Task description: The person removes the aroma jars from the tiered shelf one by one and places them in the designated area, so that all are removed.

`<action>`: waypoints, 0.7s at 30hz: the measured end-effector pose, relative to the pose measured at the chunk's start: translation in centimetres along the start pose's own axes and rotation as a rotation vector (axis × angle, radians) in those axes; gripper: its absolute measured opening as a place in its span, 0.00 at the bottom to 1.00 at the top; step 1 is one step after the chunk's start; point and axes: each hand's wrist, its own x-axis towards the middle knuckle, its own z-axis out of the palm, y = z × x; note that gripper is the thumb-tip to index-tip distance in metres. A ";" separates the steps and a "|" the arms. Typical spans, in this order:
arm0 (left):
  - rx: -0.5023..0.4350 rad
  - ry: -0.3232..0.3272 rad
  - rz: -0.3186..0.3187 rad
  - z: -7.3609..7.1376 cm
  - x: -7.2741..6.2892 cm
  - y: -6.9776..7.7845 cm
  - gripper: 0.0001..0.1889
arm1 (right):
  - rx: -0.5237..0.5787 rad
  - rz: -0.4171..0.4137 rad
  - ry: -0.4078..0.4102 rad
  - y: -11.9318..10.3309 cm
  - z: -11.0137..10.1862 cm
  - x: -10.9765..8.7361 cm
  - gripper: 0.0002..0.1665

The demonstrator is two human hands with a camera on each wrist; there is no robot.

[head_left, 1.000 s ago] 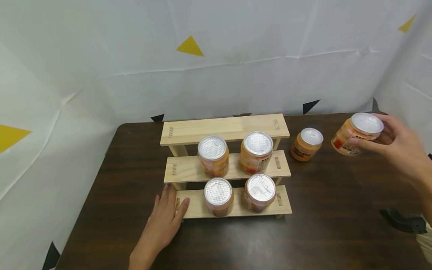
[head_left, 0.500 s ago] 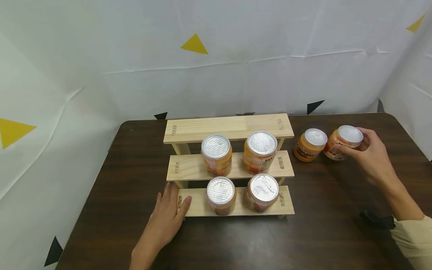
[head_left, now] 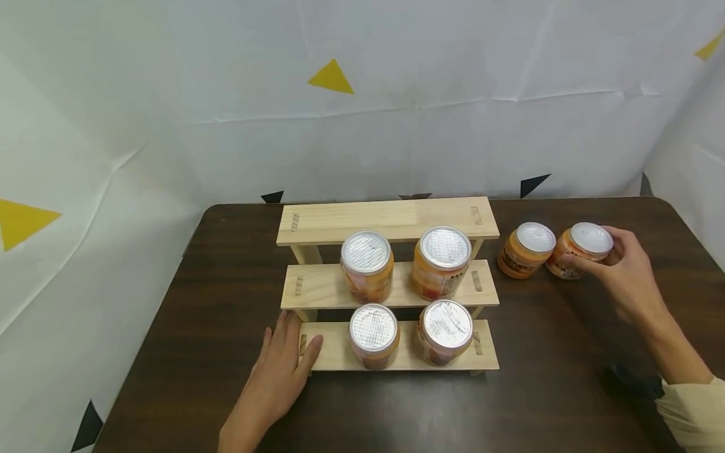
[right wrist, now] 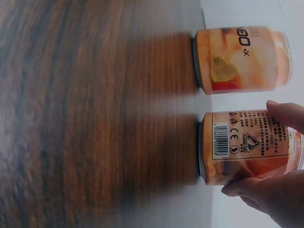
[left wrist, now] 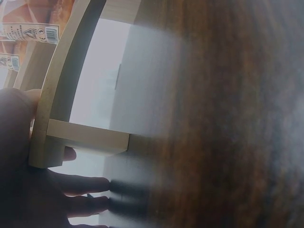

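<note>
My right hand (head_left: 629, 270) grips an orange-labelled jar with a silver lid (head_left: 591, 239), thumb on one side and fingers on the other. The jar stands upright at the table's back right, its base at the tabletop in the right wrist view. Close on its left is a similar jar (right wrist: 242, 59), with a narrow gap between them in that view. My left hand (head_left: 277, 371) rests at the left end of a three-step wooden rack (head_left: 340, 346). Its thumb lies over the lowest step and its other fingers reach out straight beside it, seen in the left wrist view.
Two jars stand on the middle step, a left one (head_left: 367, 255) and a right one (head_left: 444, 251). Two more are on the lowest step, left (head_left: 374, 333) and right (head_left: 445, 327). White sheeting (head_left: 408, 138) hangs behind the dark table (head_left: 396, 415).
My right hand has brought its jar left and down from the air onto the table beside the other jar. The left hand stays at the rack's end. The head view shifts slightly.
</note>
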 end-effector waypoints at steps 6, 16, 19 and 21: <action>-0.011 -0.003 -0.009 0.1 -0.3 0.1 0.35 | -0.035 0.020 -0.026 0.1 -0.3 -0.2 0.44; -0.041 0.052 0.046 1.0 -0.1 -1.0 0.37 | 0.260 -0.231 -0.005 -8.2 -1.2 -3.9 0.39; -0.041 0.076 0.066 1.2 0.1 -1.2 0.38 | 0.509 -0.286 -0.229 -10.0 -1.0 -4.7 0.37; -0.037 0.064 0.056 0.9 0.1 -0.8 0.38 | 0.536 -0.293 -0.351 -10.5 -0.8 -5.0 0.36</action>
